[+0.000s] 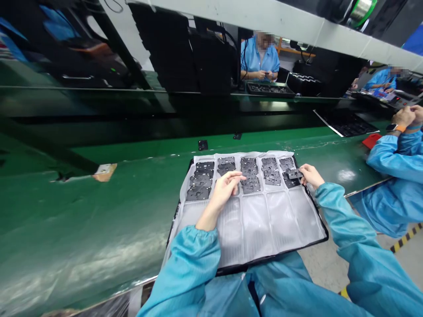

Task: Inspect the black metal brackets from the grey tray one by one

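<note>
In front of me a black-edged tray (254, 220) with a whitish lined inside, split into compartments, overhangs the bench edge. Flat black plate-like parts (199, 192) fill its far row in overlapping stacks. My right hand (310, 175) pinches one small black plate (294, 174) between thumb and fingers over the far right compartment, above other plates. My left hand (227, 187) hovers over the middle-left stacks, fingers loosely stretched out and apart from each other, with nothing seen in them. Its fingertips are near a stack of black plates (250, 176); whether they touch it I cannot tell.
Two loose black pieces (202, 145) lie on the green bench (132, 220) beyond the tray. A small brown scrap (105, 172) sits at left by a dark post. At right are a co-worker's sleeves (396, 154), a red object (371, 141) and a dark tray (345, 122).
</note>
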Motion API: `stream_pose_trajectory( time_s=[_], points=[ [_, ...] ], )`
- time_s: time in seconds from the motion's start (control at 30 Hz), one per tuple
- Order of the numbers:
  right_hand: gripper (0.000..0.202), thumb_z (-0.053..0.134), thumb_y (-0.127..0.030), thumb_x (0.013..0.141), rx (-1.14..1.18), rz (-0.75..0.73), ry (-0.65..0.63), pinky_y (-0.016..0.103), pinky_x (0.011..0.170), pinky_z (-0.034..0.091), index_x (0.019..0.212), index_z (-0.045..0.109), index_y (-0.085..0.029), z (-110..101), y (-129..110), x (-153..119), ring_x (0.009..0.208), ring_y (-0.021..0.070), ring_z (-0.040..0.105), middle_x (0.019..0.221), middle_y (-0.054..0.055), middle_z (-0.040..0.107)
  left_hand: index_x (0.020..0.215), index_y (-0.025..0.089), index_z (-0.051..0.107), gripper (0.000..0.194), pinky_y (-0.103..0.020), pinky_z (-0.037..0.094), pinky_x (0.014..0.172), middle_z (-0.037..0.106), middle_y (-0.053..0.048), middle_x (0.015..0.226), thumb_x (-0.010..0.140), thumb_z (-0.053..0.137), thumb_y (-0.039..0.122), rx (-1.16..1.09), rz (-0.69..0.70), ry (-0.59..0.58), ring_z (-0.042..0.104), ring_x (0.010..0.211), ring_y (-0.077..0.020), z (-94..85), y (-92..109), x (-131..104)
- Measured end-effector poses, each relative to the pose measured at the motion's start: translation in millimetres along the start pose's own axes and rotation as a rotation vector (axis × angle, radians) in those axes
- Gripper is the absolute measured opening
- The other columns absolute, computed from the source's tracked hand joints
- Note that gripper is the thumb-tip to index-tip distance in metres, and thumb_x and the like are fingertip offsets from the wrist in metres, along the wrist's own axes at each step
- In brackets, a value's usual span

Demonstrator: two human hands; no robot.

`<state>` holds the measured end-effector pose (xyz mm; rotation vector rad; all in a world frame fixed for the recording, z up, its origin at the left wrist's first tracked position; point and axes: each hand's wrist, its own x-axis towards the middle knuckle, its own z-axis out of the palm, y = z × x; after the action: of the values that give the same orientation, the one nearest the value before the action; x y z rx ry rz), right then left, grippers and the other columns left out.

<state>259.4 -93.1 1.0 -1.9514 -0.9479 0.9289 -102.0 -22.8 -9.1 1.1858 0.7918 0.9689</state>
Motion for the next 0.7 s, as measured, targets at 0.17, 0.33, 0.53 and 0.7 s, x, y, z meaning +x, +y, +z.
stream_pose_trajectory(
  time_s=[0.17, 0.33, 0.53, 0.7],
  points=[
    [0.010, 0.055, -0.023, 0.086, 0.049, 0.020, -0.057, 0.016, 0.028, 0.039, 0.083, 0.047, -0.018, 8.8, -7.6, 6.8, 0.039, 0.0124, 0.060, 0.060, -0.003, 0.056, 0.098, 0.012, 0.061, 0.031, -0.018, 0.033, 0.039, 0.071, -0.012, 0.094, 0.078, 0.065, 0.035, 0.006, -0.012, 0.018, 0.042, 0.039, -0.0029, -1.7, 1.4, -0.8],
    [0.012, 0.058, -0.025, 0.085, 0.186, 0.005, -0.086, 0.017, 0.033, 0.043, 0.083, 0.049, -0.017, -8.2, -8.4, 8.5, 0.045, 0.0118, 0.061, 0.064, -0.002, 0.055, 0.096, 0.012, 0.062, 0.030, -0.018, 0.032, 0.038, 0.071, -0.011, 0.088, 0.077, 0.065, 0.034, -0.010, -0.011, 0.021, 0.043, 0.038, -0.0036, -2.8, 2.5, -0.4],
    [0.032, 0.073, -0.039, 0.074, 0.180, -0.029, -0.223, 0.019, 0.036, 0.044, 0.086, 0.054, -0.016, -35.4, -1.1, -5.2, 0.044, 0.0107, 0.057, 0.060, -0.002, 0.057, 0.093, 0.012, 0.062, 0.026, -0.017, 0.031, 0.037, 0.070, -0.009, 0.083, 0.077, 0.065, 0.032, -0.025, -0.008, 0.022, 0.043, 0.038, -0.0039, 0.2, 6.0, -0.4],
    [0.042, 0.075, -0.045, 0.071, 0.138, 0.004, -0.298, 0.020, 0.040, 0.046, 0.093, 0.054, -0.016, -28.4, 2.3, -26.2, 0.046, 0.0115, 0.058, 0.059, -0.001, 0.059, 0.090, 0.012, 0.062, 0.022, -0.017, 0.033, 0.037, 0.070, -0.008, 0.081, 0.077, 0.065, 0.030, -0.037, 0.019, 0.038, 0.043, 0.038, -0.0035, -1.0, 9.3, 1.1]
  ],
)
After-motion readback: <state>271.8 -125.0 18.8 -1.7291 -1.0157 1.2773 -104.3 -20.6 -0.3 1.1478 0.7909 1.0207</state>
